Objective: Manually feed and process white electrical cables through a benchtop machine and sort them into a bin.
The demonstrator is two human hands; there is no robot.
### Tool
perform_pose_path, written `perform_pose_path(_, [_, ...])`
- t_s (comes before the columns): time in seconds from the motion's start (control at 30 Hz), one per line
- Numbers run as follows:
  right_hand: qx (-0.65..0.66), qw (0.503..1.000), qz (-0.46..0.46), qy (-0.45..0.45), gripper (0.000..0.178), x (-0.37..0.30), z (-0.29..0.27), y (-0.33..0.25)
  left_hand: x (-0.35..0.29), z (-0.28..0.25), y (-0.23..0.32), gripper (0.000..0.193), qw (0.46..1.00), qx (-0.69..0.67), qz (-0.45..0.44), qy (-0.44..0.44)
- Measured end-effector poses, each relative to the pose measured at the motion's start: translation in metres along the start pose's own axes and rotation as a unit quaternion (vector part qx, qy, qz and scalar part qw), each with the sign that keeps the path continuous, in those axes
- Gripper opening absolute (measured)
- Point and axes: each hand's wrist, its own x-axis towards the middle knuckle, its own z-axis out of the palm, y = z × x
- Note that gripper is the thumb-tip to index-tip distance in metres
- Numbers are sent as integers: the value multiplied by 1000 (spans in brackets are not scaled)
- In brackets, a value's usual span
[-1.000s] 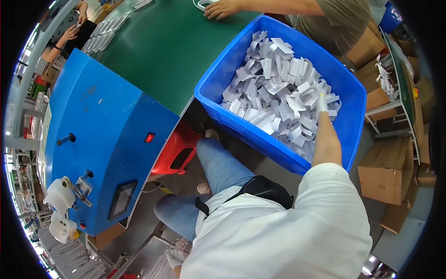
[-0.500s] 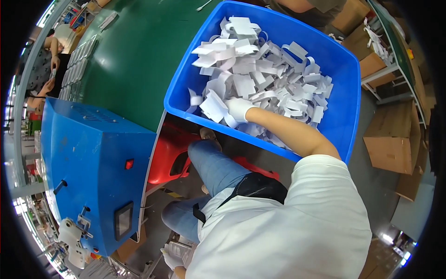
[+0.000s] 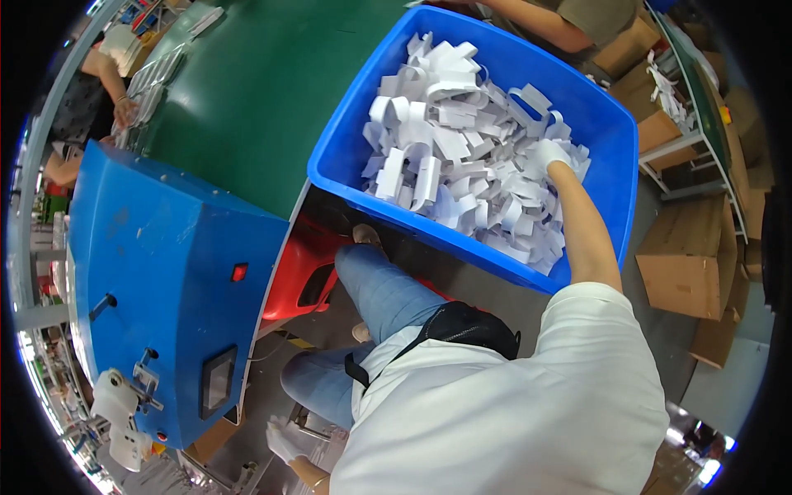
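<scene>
A blue plastic bin (image 3: 346, 136) holds a heap of folded and looped white paper pieces (image 3: 450, 144). My right hand (image 3: 547, 157), in a white glove, reaches into the right side of this heap. Its fingers blend with the white pieces, so their grip does not show. Low in the picture, my left hand (image 3: 285, 439), also in a white glove, hangs beside my leg with its fingers stretched out. I see nothing held in it.
A blue machine (image 3: 190, 280) with a red switch and small screen stands left, by the green tabletop (image 3: 247, 91). Below the bin is a red stool (image 3: 301, 276). Cardboard boxes (image 3: 681, 268) stand right. Co-workers' arms show at far left and behind the bin.
My right hand has moved from the bin's near left to the right side of the heap. Pieces on the left have shifted. My left hand has moved slightly up and left.
</scene>
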Motion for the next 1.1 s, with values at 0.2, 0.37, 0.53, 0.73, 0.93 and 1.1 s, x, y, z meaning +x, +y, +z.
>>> perform_pose_path(0.2, [454, 877, -113, 107, 28, -39, -108, -49, -76, 113, 129, 37, 949, 197, 182, -166])
perform_pose_path(0.37, [656, 683, -288, -142, 28, -182, -203, -187, -147, 195, 192, 27, 894, 120, 240, -358])
perform_pose_path(0.53, [774, 341, -354, -400, 36, -307, -217, -279, -198, 229, 217, 33, 824, 63, 358, -433])
perform_pose_path(0.73, [689, 369, -485, -393, 40, -406, -198, -328, -215, 193, 253, 18, 861, -272, 368, -223])
perform_pose_path(0.93, [621, 442, -607, -224, 39, -442, -240, -356, -186, 112, 304, 13, 766, -48, 621, 163])
perform_pose_path(1.1, [568, 410, -713, 38, 37, -455, -262, -400, -172, 79, 328, 11, 753, 3, 616, 230])
